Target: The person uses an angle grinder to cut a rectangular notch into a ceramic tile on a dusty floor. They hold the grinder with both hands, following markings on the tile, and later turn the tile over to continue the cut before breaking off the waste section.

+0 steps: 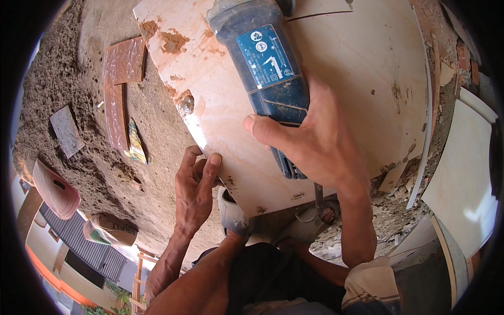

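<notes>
My right hand is closed around the body of a blue grinder, fingers wrapped over its right side and thumb laid across it toward the left. The grinder is over the middle of a big pale tile in front of me, its far end running out of view at the top and its vented rear end pointing back toward me. My left hand is narrow, fingers curled and thumb drawn in close to them, right at the tile's left edge; I cannot tell whether it pinches that edge or only rests against it. Brown dirt cakes the tile's upper left, and a dark line runs across it near the top, right of the grinder. A shoe on my left foot shows just below the tile's near edge. On the ground to my left lie brown pieces, one touching a colourful scrap, with a grey piece farther left. Nearer me on that side are a pinkish container and a sack. A pale panel is to my right, beyond rubble.
</notes>
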`<state>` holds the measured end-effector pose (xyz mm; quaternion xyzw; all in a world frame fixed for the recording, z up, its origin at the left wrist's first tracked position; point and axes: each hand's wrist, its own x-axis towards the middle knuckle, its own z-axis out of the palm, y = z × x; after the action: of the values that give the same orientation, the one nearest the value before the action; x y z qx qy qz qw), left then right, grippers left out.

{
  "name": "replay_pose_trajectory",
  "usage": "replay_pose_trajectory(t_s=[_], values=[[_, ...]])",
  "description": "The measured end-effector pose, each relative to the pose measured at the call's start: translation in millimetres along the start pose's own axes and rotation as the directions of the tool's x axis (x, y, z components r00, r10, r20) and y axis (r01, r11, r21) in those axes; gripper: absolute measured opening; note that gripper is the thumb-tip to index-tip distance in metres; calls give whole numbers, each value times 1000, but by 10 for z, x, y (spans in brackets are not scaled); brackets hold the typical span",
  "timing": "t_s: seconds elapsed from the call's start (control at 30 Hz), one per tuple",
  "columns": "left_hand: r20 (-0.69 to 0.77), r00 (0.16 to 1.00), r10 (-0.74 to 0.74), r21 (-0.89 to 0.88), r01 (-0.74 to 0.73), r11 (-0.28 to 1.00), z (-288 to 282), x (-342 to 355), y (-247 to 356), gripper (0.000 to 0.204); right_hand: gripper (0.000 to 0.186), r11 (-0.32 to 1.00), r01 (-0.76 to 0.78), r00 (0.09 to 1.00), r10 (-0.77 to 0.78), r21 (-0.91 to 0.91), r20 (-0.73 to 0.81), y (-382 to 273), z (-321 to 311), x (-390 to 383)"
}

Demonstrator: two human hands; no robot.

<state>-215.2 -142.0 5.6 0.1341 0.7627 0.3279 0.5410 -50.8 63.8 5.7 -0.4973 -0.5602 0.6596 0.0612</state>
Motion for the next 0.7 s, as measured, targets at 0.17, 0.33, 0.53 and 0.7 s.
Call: replay_pose_trajectory(t_s=[0.17,0.33,0.53,0.7], values=[[6,1000,0,-2,0,1000,-12,6,-12,41,47,1000,-11,1000,11,5,3,-17,-4,-11],[4,1000,-2,-33,2,999,5,5,5,41,49,1000,17,1000,-17,-3,-19,18,10,-19],[-9,1000,1,1,-1,1000,7,2,-2,41,52,1000,8,1000,-8,15,-2,20,2,-28],[-6,1000,-1,-5,1,1000,-6,1,-14,41,51,1000,-11,1000,11,6,10,15,11,-31]])
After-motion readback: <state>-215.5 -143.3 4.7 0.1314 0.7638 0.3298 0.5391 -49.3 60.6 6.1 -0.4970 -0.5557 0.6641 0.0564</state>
